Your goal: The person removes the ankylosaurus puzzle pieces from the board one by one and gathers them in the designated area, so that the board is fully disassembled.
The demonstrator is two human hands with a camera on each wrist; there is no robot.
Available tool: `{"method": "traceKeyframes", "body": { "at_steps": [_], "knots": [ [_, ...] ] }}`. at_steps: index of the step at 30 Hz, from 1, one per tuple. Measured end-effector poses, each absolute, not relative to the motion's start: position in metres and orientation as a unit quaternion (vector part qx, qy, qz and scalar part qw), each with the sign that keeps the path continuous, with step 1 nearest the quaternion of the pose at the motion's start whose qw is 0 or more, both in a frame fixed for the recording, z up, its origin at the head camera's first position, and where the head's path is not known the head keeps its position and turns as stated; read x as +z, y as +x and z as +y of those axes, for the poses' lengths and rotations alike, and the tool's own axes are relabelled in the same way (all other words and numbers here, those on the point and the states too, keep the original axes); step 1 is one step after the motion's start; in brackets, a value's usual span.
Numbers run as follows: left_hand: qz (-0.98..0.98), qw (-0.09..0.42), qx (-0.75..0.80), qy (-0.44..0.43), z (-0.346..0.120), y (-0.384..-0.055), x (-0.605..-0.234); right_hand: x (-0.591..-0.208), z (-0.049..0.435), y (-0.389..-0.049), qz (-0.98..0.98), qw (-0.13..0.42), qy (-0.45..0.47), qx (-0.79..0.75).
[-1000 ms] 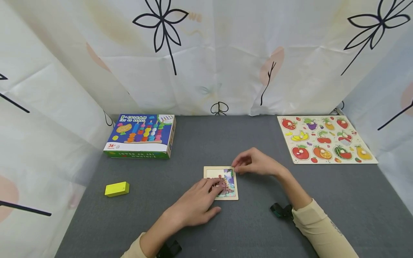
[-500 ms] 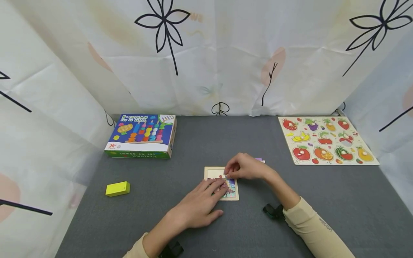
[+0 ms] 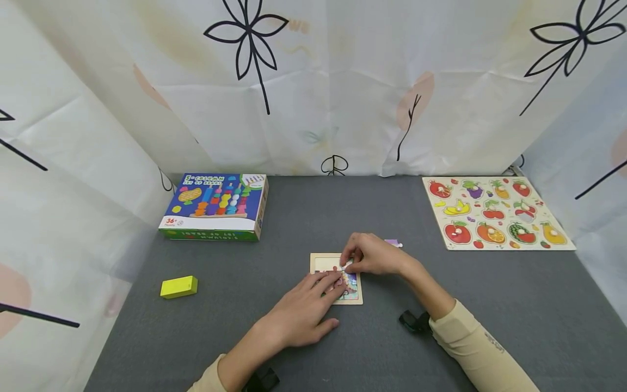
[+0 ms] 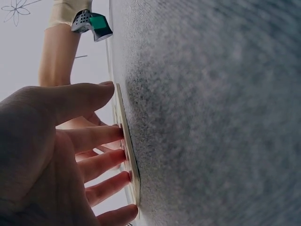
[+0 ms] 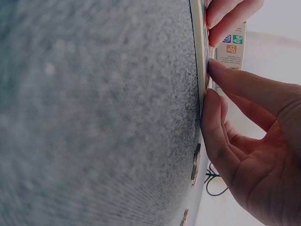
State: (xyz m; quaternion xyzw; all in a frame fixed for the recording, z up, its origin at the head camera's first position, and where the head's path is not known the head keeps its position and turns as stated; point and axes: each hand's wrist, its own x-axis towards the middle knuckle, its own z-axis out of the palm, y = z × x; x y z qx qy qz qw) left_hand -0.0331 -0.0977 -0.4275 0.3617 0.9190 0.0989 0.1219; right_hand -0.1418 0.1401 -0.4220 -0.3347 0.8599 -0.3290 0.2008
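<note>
A small wooden jigsaw puzzle [image 3: 354, 298] in a pale frame lies flat on the grey table, its colourful picture partly hidden by hands. My left hand [image 3: 302, 316] rests across its lower left part with outstretched fingers; in the left wrist view those fingertips [image 4: 123, 176] press on the board. At the upper right of the frame, my right hand [image 3: 374, 256] pinches a puzzle piece [image 3: 348, 265], mostly covered by the fingers. The right wrist view shows thumb and bent fingers close together at the board's edge.
A purple loose piece [image 3: 393, 243] lies behind the right hand. Back left stands a blue bead-toy box [image 3: 213, 207], with a yellow block [image 3: 178, 287] nearer. A fruit peg board [image 3: 497, 213] lies back right. White patterned cloth [image 3: 362, 81] walls the table.
My right hand has moved left from the frame's right edge onto its upper right area, uncovering the purple piece behind it. Over the last half second it shifts only slightly. The left hand stays put.
</note>
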Motion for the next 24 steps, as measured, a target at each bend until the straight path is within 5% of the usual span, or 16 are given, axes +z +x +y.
{"method": "traceKeyframes", "body": {
  "at_steps": [24],
  "knots": [
    [0.92, 0.123, 0.102, 0.357, -0.099, -0.032, -0.429, -0.419, 0.152, -0.144, 0.836, 0.198, -0.334, -0.388]
  ]
}}
